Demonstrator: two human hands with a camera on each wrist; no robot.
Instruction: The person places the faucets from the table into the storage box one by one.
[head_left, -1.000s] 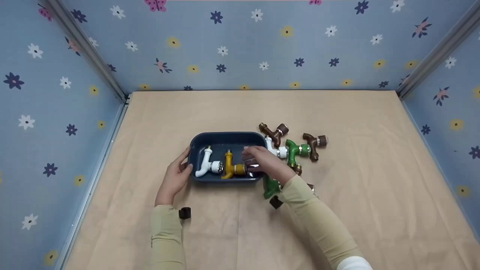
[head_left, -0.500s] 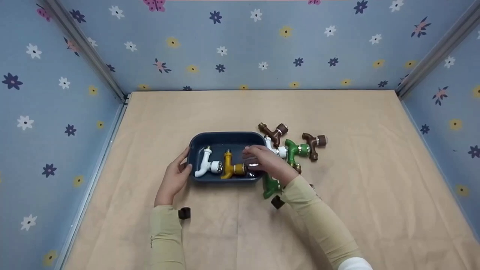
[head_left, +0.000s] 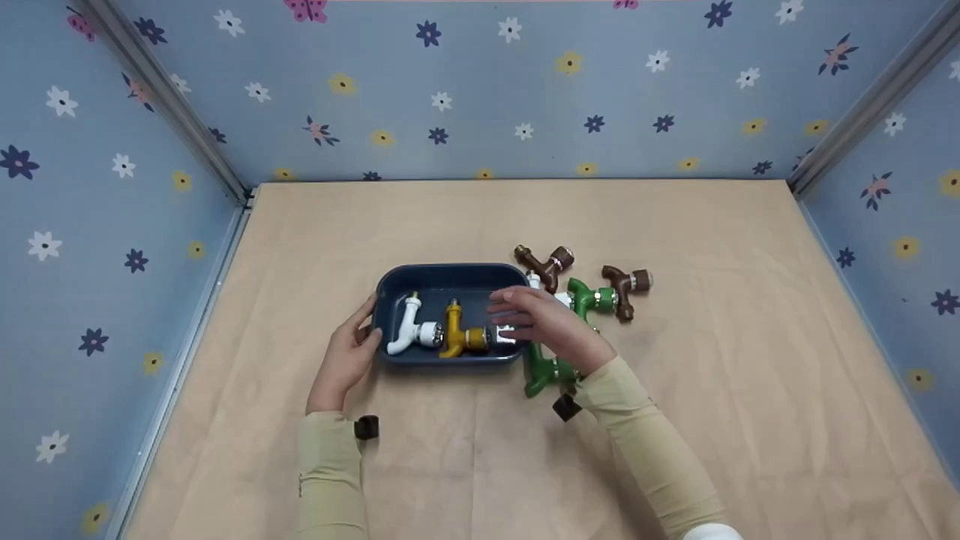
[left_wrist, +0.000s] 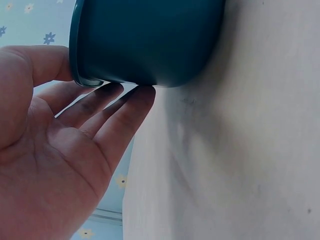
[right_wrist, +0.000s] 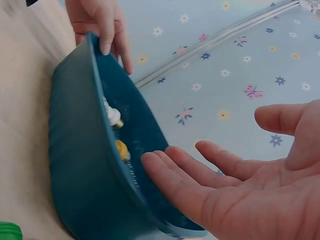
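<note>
A dark blue plastic basin [head_left: 465,276] stands on the table with a white tap [head_left: 409,330] and a yellow tap [head_left: 454,330] lying in it. Beneath the right fingers a shiny whitish piece [head_left: 505,334] shows in the basin, mostly hidden. My left hand [head_left: 346,361] grips the basin's left end, thumb at the rim and fingertips against the outer wall [left_wrist: 145,40]. Over the basin's right end hangs my right hand [head_left: 551,326]; its fingers are extended and apart, holding nothing, as the right wrist view also shows.
Right of the basin lie several more taps: a brown tap [head_left: 546,267] at the back, another brown tap [head_left: 627,291], a green tap [head_left: 592,298] and a nearer green tap [head_left: 541,371]. A white one is partly covered by my right hand. Flowered panels [head_left: 480,97] enclose the table.
My right hand has drawn slightly right and its fingers have spread, uncovering more of the shiny piece. The left hand keeps its grip on the basin; the taps inside lie as before.
</note>
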